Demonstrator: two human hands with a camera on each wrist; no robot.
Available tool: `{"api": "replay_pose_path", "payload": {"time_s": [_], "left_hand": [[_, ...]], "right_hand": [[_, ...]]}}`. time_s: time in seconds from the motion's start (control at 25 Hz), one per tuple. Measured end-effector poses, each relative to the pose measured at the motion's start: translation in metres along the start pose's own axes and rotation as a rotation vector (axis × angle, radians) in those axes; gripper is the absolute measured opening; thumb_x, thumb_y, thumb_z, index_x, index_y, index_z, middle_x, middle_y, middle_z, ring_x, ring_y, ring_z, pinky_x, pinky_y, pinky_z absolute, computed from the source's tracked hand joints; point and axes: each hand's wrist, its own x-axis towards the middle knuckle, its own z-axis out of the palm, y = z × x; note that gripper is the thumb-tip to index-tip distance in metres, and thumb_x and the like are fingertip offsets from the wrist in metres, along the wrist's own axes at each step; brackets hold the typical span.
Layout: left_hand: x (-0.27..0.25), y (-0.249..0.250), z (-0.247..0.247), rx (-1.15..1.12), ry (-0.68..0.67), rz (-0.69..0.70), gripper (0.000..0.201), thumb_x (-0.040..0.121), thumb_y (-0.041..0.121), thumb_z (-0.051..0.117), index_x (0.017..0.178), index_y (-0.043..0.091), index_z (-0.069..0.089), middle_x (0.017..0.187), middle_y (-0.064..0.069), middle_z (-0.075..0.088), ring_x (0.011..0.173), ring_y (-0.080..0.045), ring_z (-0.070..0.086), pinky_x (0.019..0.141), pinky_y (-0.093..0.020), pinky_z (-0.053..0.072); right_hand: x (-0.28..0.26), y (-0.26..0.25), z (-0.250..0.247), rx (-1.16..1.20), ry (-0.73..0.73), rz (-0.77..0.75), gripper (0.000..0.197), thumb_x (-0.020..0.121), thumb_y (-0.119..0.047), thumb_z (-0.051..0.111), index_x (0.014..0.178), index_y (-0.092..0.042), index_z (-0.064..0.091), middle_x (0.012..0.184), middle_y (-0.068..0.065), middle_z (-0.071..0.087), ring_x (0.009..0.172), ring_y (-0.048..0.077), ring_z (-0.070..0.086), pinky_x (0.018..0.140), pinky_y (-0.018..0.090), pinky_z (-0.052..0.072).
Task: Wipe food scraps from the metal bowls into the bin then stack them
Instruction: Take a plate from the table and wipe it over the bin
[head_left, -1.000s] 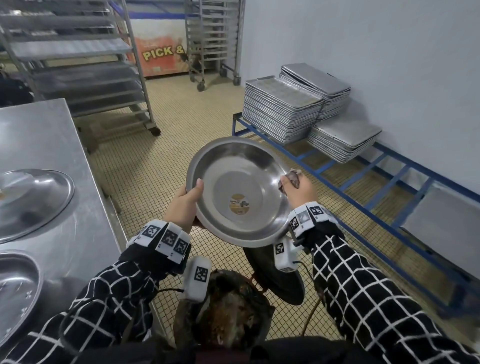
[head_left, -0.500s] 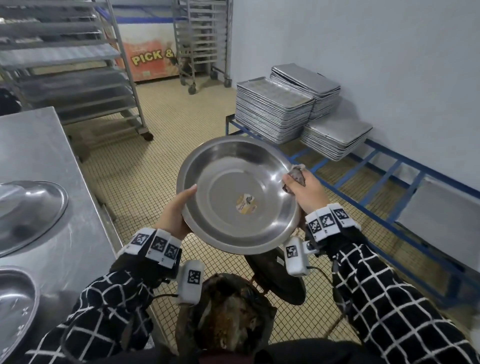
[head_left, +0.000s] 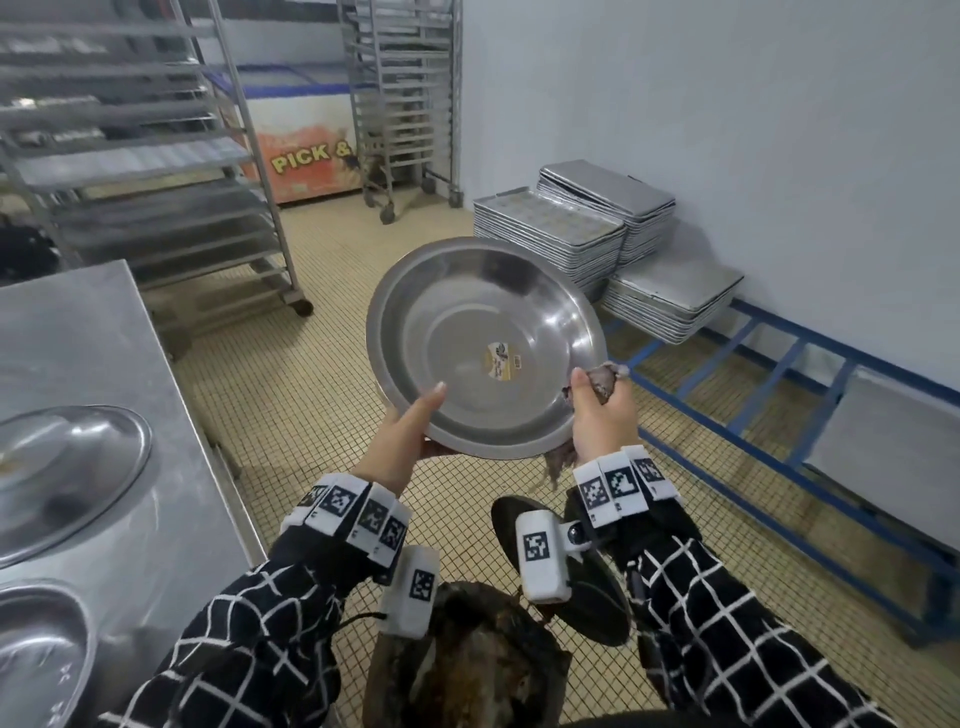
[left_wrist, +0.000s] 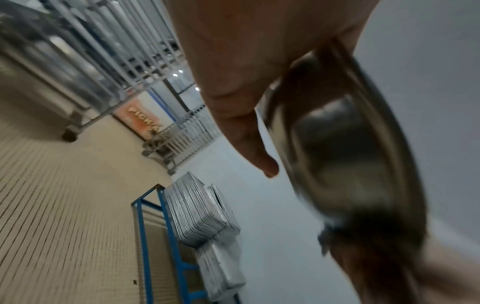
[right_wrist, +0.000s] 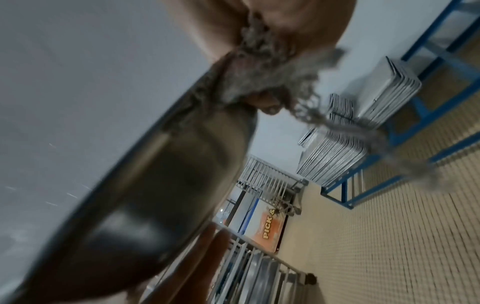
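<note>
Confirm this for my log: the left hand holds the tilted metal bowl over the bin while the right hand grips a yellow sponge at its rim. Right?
Not quite. The right hand grips a grey rag, not a yellow sponge; the right wrist view shows it. The left hand does hold the tilted metal bowl over the bin.

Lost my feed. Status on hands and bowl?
Left hand grips metal bowl rim. Right hand holds rag at bowl edge. Bin below, unobstructed.

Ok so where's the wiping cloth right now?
In the head view the cloth is bunched in the right hand, against the right rim of the metal bowl held above the bin.
</note>
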Motion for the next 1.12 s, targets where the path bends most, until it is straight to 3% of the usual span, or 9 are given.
{"api": "replay_pose_path", "payload": {"time_s": [0.08,0.16,0.36,0.44,0.6,0.76,0.92,1.04,1.12], "left_hand": [[0.002,0.005,-0.016,-0.219,-0.065,0.117,0.052,0.098,0.048,0.034,0.128,0.011,0.054,0.115,-0.011,0.067,0.102,-0.025,0.066,0.087,-0.041,0.055],[0.001,0.006,-0.026,-0.346,-0.059,0.166,0.047,0.102,0.038,0.026,0.114,0.016,0.066,0.106,-0.007,0.071,0.096,-0.022,0.068,0.083,-0.038,0.055],[-0.002,-0.012,-0.017,-0.084,0.211,0.061,0.032,0.1,0.027,0.039,0.097,0.013,0.067,0.09,-0.009,0.073,0.085,-0.022,0.068,0.084,-0.04,0.05],[-0.001,-0.021,-0.006,0.066,0.255,0.051,0.033,0.1,0.027,0.035,0.103,0.007,0.062,0.097,-0.012,0.068,0.086,-0.021,0.064,0.081,-0.034,0.05],[-0.002,-0.032,0.005,0.065,0.087,0.013,0.033,0.097,0.032,0.045,0.117,0.007,0.055,0.099,-0.007,0.069,0.09,-0.021,0.068,0.076,-0.031,0.055],[0.0,-0.023,-0.029,-0.27,0.011,0.073,0.058,0.088,0.048,0.053,0.132,0.011,0.047,0.112,-0.014,0.067,0.097,-0.031,0.066,0.077,-0.041,0.057],[-0.004,-0.005,-0.047,-0.244,0.081,0.008,0.031,0.096,0.03,0.044,0.102,0.008,0.065,0.081,-0.005,0.072,0.076,-0.023,0.067,0.074,-0.036,0.057],[-0.007,-0.01,-0.033,-0.166,0.178,0.004,0.03,0.1,0.029,0.042,0.094,0.012,0.066,0.074,-0.003,0.073,0.072,-0.02,0.067,0.08,-0.038,0.051],[-0.006,-0.015,-0.018,-0.125,0.194,0.029,0.034,0.102,0.033,0.036,0.096,0.015,0.064,0.078,-0.004,0.072,0.075,-0.02,0.066,0.079,-0.037,0.053]], "right_hand": [[0.015,-0.008,-0.011,-0.092,-0.116,-0.039,0.028,0.092,-0.032,0.057,0.116,-0.018,0.052,0.101,-0.005,0.06,0.091,0.012,0.061,0.071,0.024,0.046],[0.026,-0.017,-0.021,-0.215,-0.23,-0.092,0.025,0.091,-0.033,0.059,0.11,-0.018,0.057,0.095,-0.005,0.062,0.085,0.007,0.06,0.065,0.02,0.042],[0.008,-0.012,-0.018,-0.109,-0.131,-0.012,0.019,0.092,-0.031,0.057,0.108,-0.022,0.054,0.097,-0.004,0.061,0.086,0.012,0.061,0.074,0.03,0.048],[-0.012,-0.002,-0.003,0.043,-0.056,0.039,0.015,0.092,-0.024,0.056,0.106,-0.024,0.05,0.096,-0.006,0.058,0.085,0.012,0.061,0.073,0.029,0.051],[-0.026,0.005,0.01,0.141,0.024,0.062,0.019,0.091,-0.02,0.058,0.106,-0.024,0.047,0.094,-0.009,0.056,0.083,0.01,0.06,0.066,0.022,0.049],[-0.005,0.004,-0.013,0.016,-0.115,0.043,0.025,0.089,-0.028,0.061,0.113,-0.026,0.054,0.106,-0.003,0.061,0.091,0.017,0.065,0.077,0.037,0.055],[0.008,-0.002,-0.028,-0.137,-0.293,-0.005,0.022,0.089,-0.034,0.061,0.108,-0.025,0.057,0.105,-0.002,0.062,0.091,0.014,0.063,0.083,0.035,0.052],[-0.002,-0.002,-0.021,-0.088,-0.201,0.018,0.016,0.093,-0.031,0.055,0.107,-0.024,0.052,0.094,-0.009,0.058,0.085,0.007,0.059,0.068,0.022,0.046],[-0.01,0.003,-0.009,-0.035,-0.129,0.047,0.019,0.094,-0.029,0.054,0.11,-0.02,0.05,0.094,-0.009,0.057,0.083,0.008,0.059,0.064,0.021,0.044]]}}
